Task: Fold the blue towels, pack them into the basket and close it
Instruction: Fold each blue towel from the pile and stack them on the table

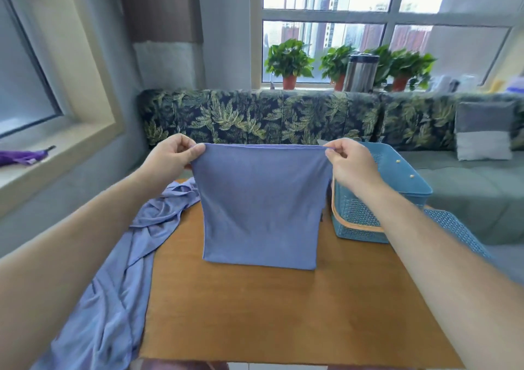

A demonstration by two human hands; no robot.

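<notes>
We pinch the top corners of the folded blue cloth towel [261,205] with our left hand [173,154] and right hand [348,162] | it hangs above the brown wooden surface [283,313] | rumpled second blue towel [119,270] lies left | blue lattice plastic basket [365,213] stands right

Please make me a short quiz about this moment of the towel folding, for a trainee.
1. True or false: the left hand and right hand each pinch a top corner of the hanging towel.
2. The basket stands: A) left of that towel; B) right of it; C) beneath it.
3. Where does the crumpled towel lie?
Key: 1 true; 2 B; 3 over the table's left edge.
</notes>
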